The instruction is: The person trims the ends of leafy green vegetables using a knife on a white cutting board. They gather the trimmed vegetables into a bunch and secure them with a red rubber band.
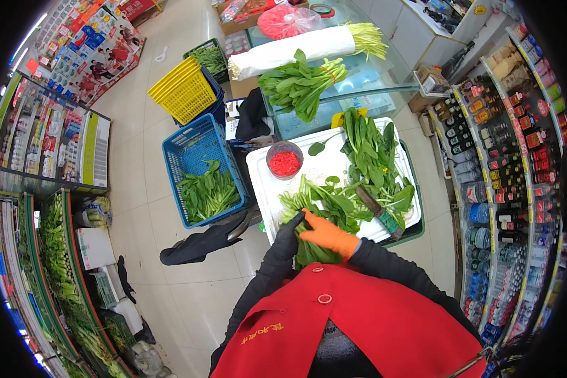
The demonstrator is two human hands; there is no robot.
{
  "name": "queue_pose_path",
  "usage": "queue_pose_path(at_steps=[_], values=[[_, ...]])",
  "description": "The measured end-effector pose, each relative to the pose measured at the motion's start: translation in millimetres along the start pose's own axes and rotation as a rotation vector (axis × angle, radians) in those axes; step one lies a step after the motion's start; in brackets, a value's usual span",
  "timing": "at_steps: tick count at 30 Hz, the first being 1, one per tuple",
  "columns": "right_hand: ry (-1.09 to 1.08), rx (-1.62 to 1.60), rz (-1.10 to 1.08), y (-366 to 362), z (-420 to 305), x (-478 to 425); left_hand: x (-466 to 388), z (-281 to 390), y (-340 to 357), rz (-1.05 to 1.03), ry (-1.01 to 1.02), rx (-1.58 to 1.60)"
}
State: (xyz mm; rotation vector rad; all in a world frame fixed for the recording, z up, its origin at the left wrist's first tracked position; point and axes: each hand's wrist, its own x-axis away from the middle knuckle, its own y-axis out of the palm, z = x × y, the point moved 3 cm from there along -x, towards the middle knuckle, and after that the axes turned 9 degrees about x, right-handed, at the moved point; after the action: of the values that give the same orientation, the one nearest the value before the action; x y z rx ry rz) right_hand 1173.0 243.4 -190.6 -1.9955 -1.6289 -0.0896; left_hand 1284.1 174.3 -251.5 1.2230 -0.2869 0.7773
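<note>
My left hand (288, 236), in a black glove, is closed around a bunch of leafy greens (291, 204), stems pointing up and away from me. Against the same bunch lies my right hand (328, 234), in an orange glove. Both hands are over the near edge of a white tray (260, 189). On that tray stand a clear tub of red bands (284, 164) and a pile of loose greens (371, 151). A knife or similar tool with a green-wrapped part (385, 218) rests across the leaves at the right. The undersides of my fingers are hidden.
Left of the tray sits a blue plastic crate (167, 165) holding greens. Behind it are stacked yellow baskets (184, 92). Beyond the tray, a glass counter (359, 90) bears a tied bunch of greens (307, 82) and a white-wrapped bundle (293, 49). Bottle shelves (489, 189) stand at right.
</note>
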Motion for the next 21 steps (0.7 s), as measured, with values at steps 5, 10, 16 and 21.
queue_pose_path(at_steps=[5, 10, 16, 21], values=[[0.000, 0.234, 0.465, -57, 20, -37, 13, 10, 3, -0.039, 0.002, 0.154], [-0.096, 1.061, 0.427, -51, 40, -73, 15, 15, 5, -0.030, 0.066, 0.119], [-0.168, 0.553, 0.431, -45, -42, -11, 19, 13, -4, 0.027, 0.017, 0.125], [-0.275, 0.482, 0.433, 17, -26, 13, 21, -1, 14, 0.065, 0.033, 0.114]])
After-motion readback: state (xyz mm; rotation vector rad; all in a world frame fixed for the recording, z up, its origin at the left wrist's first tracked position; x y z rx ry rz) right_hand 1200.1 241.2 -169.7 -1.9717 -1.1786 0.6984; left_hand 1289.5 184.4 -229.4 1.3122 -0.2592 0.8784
